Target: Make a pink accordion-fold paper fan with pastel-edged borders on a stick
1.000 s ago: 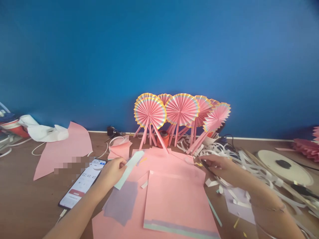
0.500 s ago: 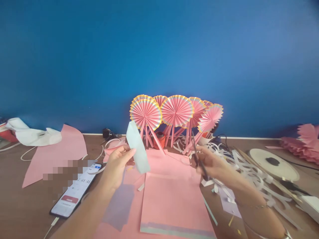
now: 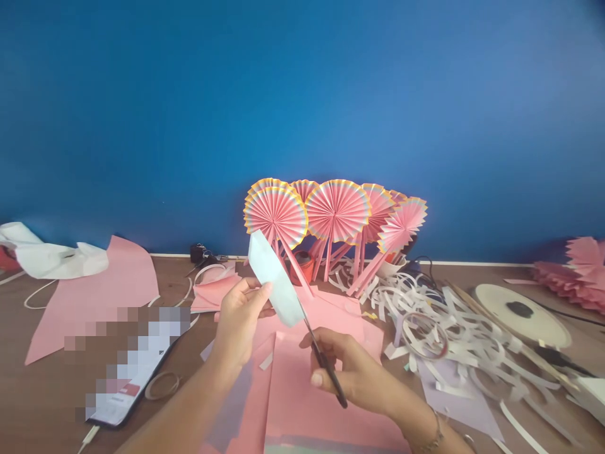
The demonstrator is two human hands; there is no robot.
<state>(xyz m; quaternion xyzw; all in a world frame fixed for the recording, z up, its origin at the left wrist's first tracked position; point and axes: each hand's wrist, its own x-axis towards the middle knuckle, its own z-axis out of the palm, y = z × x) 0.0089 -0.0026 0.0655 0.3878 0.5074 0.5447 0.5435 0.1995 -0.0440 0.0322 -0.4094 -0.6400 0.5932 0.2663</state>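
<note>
My left hand (image 3: 241,315) pinches a pale blue-white paper strip (image 3: 275,279) and holds it up, tilted, above the pink sheets. My right hand (image 3: 352,369) is closed on a pair of scissors (image 3: 324,359). The scissor tips reach the lower end of the strip. Under both hands lie pink paper sheets (image 3: 307,391), the top one with a pastel striped edge. Behind them several pink pleated paper fans (image 3: 333,211) on sticks lean against the blue wall.
A phone (image 3: 127,372) lies at the left beside a large pink sheet (image 3: 94,296) and white cloth (image 3: 51,258). A heap of white paper strips (image 3: 454,328) and a tape roll (image 3: 520,312) fill the right. More pink fans (image 3: 583,265) lie far right.
My left hand lifted the strip from a low slant to upright. My right hand came in from the strip heap at the right with the scissors and brought the blades to the strip.
</note>
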